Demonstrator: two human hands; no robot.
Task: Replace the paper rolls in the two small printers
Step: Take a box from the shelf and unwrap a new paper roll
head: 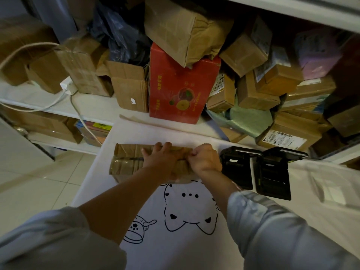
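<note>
At far left, on the white shelf [39, 98], a white power strip [67, 85] with a pale cable looping off to the left, among plain brown cartons. On the lower shelf below, more cartons and one with a yellow label [100, 125]. Further right on the upper shelf, an open-topped carton [129, 90], a dark blue plastic bag [120, 36] behind it, then a red fruit box [181, 84] standing upright with a crumpled brown parcel [185, 30] leaning on its top. On the table, covered by a white cloth [194, 250] printed with a black cartoon cat outline, a taped brown cardboard package [126, 160] lying flat near the far edge. Left hand [161, 160] laid on top of the package, fingers spread and fairly straight, pressing it down. Right hand [204, 158] just beside it at the right end of the package, fingers curled tight and pinching the paper or tape there; exactly what is pinched cannot be told. Immediately right of that hand, two small black printers, the left printer [236, 168] and the right printer [272, 176], side by side on the cloth, almost touching, both with lids raised; interior too dark for telling if paper rolls are inside. Behind them, a heap of small labelled parcels [288, 137] and a green plastic bag [251, 119]. At far right on the cloth, a blurred white flat object [331, 191].
</note>
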